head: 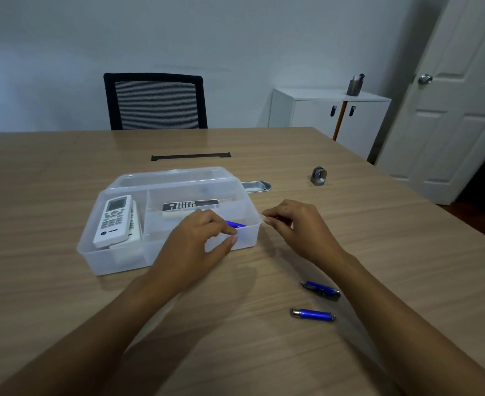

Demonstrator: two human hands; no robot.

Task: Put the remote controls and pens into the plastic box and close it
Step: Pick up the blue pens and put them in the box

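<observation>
The clear plastic box (112,261) stands open on the table, its lid (175,177) tipped back behind it. White remotes (115,220) lie in its left compartment, and a dark-faced remote (191,206) lies in the back right one. My left hand (198,241) hovers over the front right compartment, fingers apart, right above a blue pen (235,224) lying inside. My right hand (295,224) hangs just right of the box, fingers loosely curled and holding nothing. Two short blue pens (320,290) (313,314) lie on the table under my right forearm.
A small grey metal holder (319,176) stands at the right of the table. A metal cable grommet (257,186) and a black slot cover (191,157) sit behind the box. A black mesh chair (155,101), a white cabinet (329,115) and a door (458,95) lie beyond.
</observation>
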